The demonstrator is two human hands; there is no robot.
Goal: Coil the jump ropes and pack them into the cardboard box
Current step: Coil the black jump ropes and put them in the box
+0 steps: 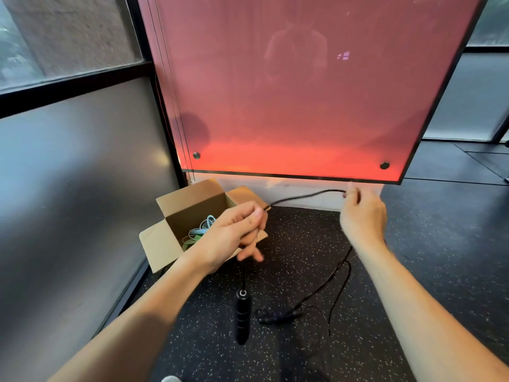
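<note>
A black jump rope (305, 196) stretches between my two hands. My left hand (234, 232) pinches the cord near one end, and one black handle (243, 315) dangles below it. My right hand (362, 213) grips the cord farther along, held up to the right. From there the cord drops to the floor and loops to the second black handle (279, 316), which lies on the floor. An open cardboard box (192, 208) stands behind my left hand. Coiled green and light blue ropes (199, 232) lie inside it.
The floor (427, 244) is dark speckled rubber. A red glowing panel (297, 106) hangs over the wall right behind the box. A grey wall (77, 188) runs along the left side. The tip of a shoe (170, 379) shows at the bottom edge.
</note>
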